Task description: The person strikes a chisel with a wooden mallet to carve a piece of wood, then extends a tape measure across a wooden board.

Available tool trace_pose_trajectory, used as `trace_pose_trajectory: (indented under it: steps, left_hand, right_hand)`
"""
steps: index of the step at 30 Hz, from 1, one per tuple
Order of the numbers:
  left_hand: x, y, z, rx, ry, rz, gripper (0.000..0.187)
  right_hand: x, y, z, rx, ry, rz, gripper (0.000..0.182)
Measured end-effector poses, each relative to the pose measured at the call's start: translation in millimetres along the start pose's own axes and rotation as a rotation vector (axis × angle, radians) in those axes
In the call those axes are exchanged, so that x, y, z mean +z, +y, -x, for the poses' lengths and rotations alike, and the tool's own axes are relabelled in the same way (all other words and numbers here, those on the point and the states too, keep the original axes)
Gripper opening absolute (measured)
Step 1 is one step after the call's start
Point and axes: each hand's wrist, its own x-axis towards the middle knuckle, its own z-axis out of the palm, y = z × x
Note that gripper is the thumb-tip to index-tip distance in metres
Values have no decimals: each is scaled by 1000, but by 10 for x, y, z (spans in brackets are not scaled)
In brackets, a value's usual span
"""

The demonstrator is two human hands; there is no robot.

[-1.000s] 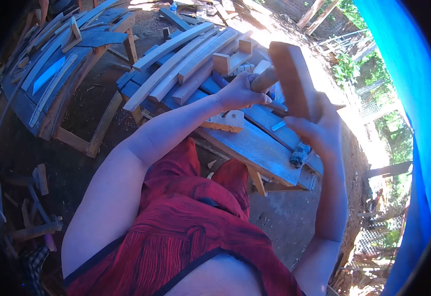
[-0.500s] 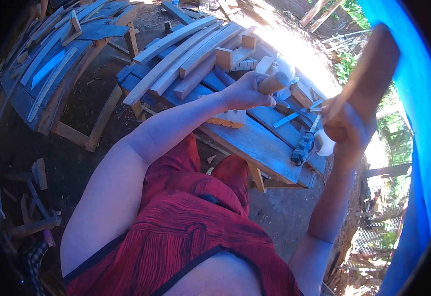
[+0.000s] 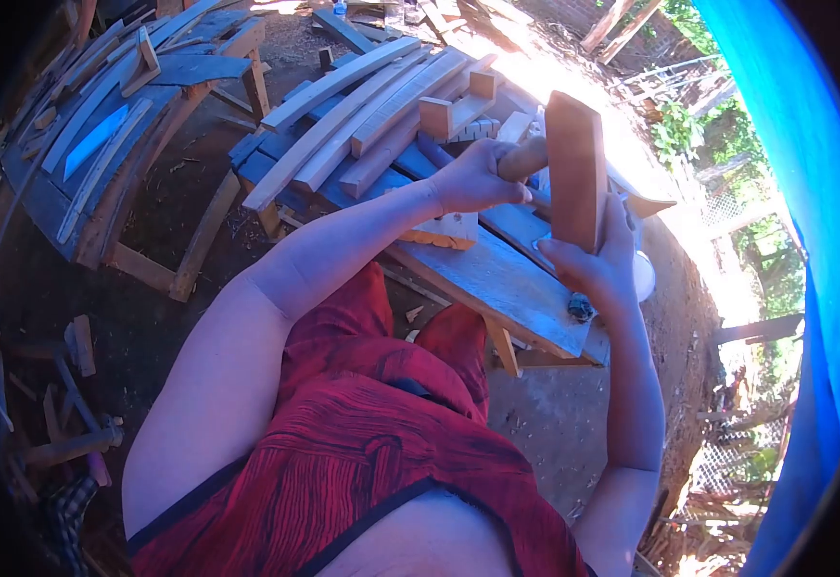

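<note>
My left hand (image 3: 478, 178) is closed around a round wooden handle (image 3: 523, 160) above the workbench; whatever lies beyond the handle is hidden. My right hand (image 3: 598, 255) grips a reddish-brown wooden block (image 3: 575, 173), held upright with its broad side right at the handle's end. A pointed wooden part (image 3: 653, 205) juts out to the right beyond my right hand. Under that wrist, the dark wrapped end of a tool handle (image 3: 581, 308) shows on the bench (image 3: 516, 293). A pale board with holes (image 3: 449, 232) lies below my left hand.
Several long planed boards (image 3: 362, 120) lie across the bench's far left part, beside a notched wooden piece (image 3: 458, 111). Another bench (image 3: 175, 91) with wood strips stands at the left. Scrap wood (image 3: 64, 423) is on the ground. A blue tarp (image 3: 776, 125) hangs at the right.
My right hand has swung the wooden block down and left, from raised at the upper right to the handle's end. My left hand has stayed in place with its grip.
</note>
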Motion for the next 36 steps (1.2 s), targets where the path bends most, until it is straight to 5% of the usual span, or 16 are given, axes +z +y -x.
trace_pose_trajectory:
  steps: [2, 8, 14, 19, 23, 28, 30, 32, 36]
  left_hand:
    - [-18, 16, 9, -14, 36, 50, 17]
    - [-54, 57, 163, 156, 82, -22, 16]
    - [-319, 65, 350, 80, 260, 74, 15]
    - [-435, -110, 549, 169, 842, 115, 13]
    - [-301, -64, 516, 329, 831, 101, 16]
    - [-132, 118, 386, 189, 491, -230, 32]
    - [-110, 180, 371, 126, 414, -399, 39]
    - [-77, -20, 299, 440, 434, -523, 47]
    - [-16, -86, 225, 510, 590, -582, 37]
  right_hand:
    - [-59, -16, -18, 567, -222, -613, 55]
    - [594, 277, 379, 722, -102, -767, 48]
    - [1551, 583, 982, 700, -302, -401, 62]
    - [1508, 458, 952, 696, -335, -234, 63]
    - [1517, 481, 981, 673, -408, -199, 67]
    - [1566, 503, 1031, 685, -397, -202, 70]
    - [1603, 516, 1105, 629, -240, -232, 76]
    - [1822, 774, 1270, 589, -170, -406, 77]
    - [1711, 548, 1184, 764, -174, -789, 57]
